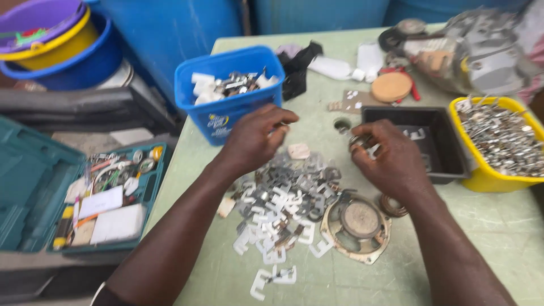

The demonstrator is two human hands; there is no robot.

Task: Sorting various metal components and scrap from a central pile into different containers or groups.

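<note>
Two forearms reach up from the bottom edge over a pale green surface (498,226). Between them lies a heap of flat metal stampings (280,207) — E-shaped plates, pale and rusty mixed — and just right of the heap sits a round speaker frame (358,225), with a small copper coil (391,205) touching its upper right side.

Above the heap, the left hand (255,139) hovers with its fingers curled together at the tips, near the blue bin (218,110) of white and metal parts; whether anything is pinched there I cannot tell. To its right, the right hand (388,156) has its fingers bent around a small metal ring-like piece (358,140), just beside the black tray (442,150). A yellow tub (487,178) of metal scrap stands to the right of the tray — touching it. At far left, an open teal toolcase (34,181) holds oddments.
</note>
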